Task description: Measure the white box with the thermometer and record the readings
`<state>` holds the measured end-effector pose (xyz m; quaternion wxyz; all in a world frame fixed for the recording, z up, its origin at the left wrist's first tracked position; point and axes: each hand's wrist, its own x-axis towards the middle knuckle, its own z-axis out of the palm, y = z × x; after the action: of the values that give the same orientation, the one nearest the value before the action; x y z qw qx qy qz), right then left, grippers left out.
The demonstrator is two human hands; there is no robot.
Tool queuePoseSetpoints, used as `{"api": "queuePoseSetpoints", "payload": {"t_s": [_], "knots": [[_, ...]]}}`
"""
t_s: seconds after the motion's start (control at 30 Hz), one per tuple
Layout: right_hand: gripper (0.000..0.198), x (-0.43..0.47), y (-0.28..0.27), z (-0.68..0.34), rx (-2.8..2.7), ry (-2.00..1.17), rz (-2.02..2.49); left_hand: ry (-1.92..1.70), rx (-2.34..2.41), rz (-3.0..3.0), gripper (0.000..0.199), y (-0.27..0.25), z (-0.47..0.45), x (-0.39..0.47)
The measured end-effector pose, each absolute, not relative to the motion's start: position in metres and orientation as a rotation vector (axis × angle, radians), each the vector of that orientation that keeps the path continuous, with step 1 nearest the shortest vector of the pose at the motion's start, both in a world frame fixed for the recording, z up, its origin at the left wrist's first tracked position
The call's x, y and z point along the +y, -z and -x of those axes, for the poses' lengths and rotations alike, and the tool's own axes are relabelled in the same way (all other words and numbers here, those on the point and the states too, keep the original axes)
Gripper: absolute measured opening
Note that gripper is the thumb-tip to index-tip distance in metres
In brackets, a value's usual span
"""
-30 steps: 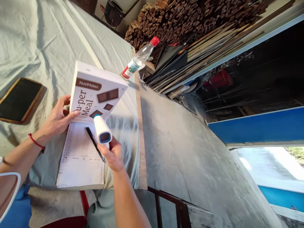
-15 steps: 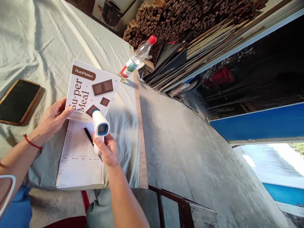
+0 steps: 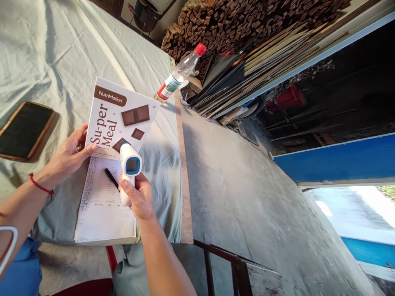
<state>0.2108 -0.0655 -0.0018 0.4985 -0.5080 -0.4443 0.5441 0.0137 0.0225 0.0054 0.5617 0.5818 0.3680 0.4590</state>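
My left hand [image 3: 72, 150] grips the lower left edge of a white meal box [image 3: 119, 115] printed with chocolate pieces, its thumb on the front face. In my right hand [image 3: 138, 195] is a white infrared thermometer [image 3: 131, 158] with a blue-framed screen facing me; its nose end overlaps the lower part of the box, and I cannot tell whether they touch. Below the box lies a sheet of paper [image 3: 105, 224] with printed and handwritten lines. A black pen [image 3: 111, 177] rests on it, partly hidden behind the thermometer and right hand.
A phone [image 3: 26, 129] in a brown case lies on the cloth-covered table [image 3: 61, 24] at left. Near the table's right edge stands a red-capped bottle [image 3: 177, 78]. Stacked firewood [image 3: 212, 24] and leaning boards are beyond; a dark frame [image 3: 222, 255] stands at lower right.
The box and the thermometer have shifted very slightly, and more of the box's lettering shows beside my left thumb. Both hands keep their grips.
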Motion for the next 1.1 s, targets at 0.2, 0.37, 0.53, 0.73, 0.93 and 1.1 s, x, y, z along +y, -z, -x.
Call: {"api": "queuePoseSetpoints", "payload": {"t_s": [0.2,0.37,0.53,0.73,0.93,1.1], "knots": [[0.047,-0.076,-0.001,-0.217,-1.067,-1.253,1.256,-1.161,0.854,-1.302,0.069,-0.002,-0.017,0.022],[0.051,-0.079,0.005,-0.246,-1.283,-0.851,1.487,-1.246,0.937,-1.358,0.073,0.0,-0.016,0.024],[0.048,-0.075,0.028,-0.287,-1.621,-0.294,1.858,-1.19,0.929,-1.511,0.076,0.006,-0.014,0.029],[0.036,-0.09,0.024,-0.286,-1.804,-0.017,1.787,-1.066,1.106,-1.856,0.071,0.009,-0.014,0.027],[0.011,-0.111,0.01,-0.256,-2.128,-0.393,1.68,-0.919,1.269,-2.069,0.07,0.013,-0.01,0.022],[0.011,-0.111,0.004,-0.252,-1.9,-0.795,1.619,-0.562,1.331,-2.2,0.098,0.015,0.003,0.009]]}}
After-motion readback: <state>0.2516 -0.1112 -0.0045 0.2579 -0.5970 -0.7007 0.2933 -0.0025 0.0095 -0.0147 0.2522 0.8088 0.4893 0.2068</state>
